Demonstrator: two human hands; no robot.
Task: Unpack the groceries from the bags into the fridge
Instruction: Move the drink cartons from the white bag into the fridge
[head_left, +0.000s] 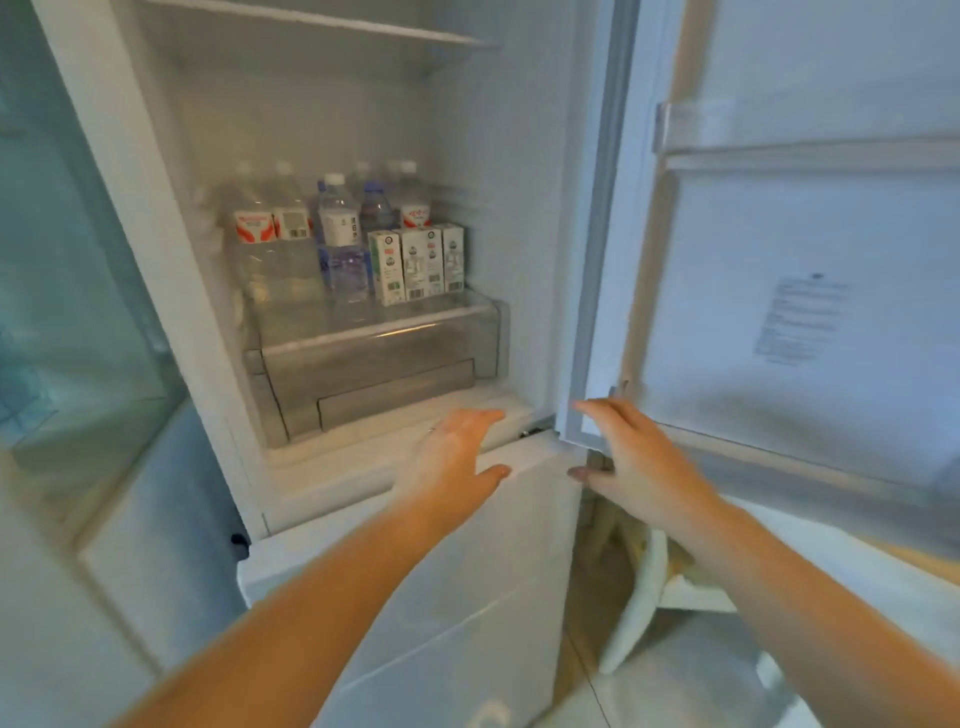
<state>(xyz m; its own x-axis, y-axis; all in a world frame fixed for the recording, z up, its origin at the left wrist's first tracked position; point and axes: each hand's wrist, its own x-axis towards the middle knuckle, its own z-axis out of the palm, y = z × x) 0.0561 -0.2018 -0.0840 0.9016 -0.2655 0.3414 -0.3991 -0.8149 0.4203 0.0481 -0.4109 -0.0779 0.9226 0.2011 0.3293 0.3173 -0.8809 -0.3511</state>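
both bare forearms reach forward and upward toward the fridge (332, 467), converging as they rise. left hand (452, 457): fingers straight and together, thumb spread, palm facing right, held in front of the fridge's lower sill. right hand (634, 462): fingers extended, thumb apart, holding nothing, just right of the left hand.

There is only 1 view, from a camera worn on the person's head. It looks forward and down into the open fridge (332, 156) from close range, with wide-angle bending at the edges. The fridge interior fills the upper left, and the open fridge door (810, 260) stands at the right. Both forearms enter from the bottom edge, and the left hand (457, 457) and right hand (634, 462) appear near the centre, low in the frame.
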